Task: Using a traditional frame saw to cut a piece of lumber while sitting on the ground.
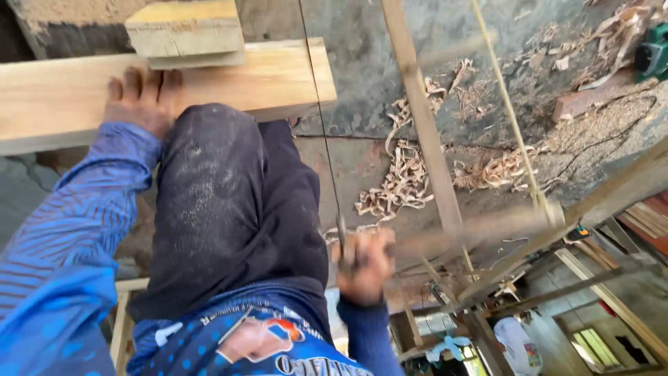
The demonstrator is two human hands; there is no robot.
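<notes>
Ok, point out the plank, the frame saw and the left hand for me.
plank (278, 76), head view, bare top face.
frame saw (428, 143), head view, middle wooden bar.
left hand (139, 101), head view, back of the hand, pressed on the plank.

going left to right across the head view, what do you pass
left hand pressed on the wooden plank → dark-trousered knee → right hand in a grip on the frame saw → wood shavings → green power tool

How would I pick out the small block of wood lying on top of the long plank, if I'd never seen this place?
Find the long pale plank running across the top left, where the left hand presses down beside a dusty dark knee. The short block lies on top of it, just past the fingers. It is stubby, thick and rough-ended, unlike the thin slats on the right.
</notes>
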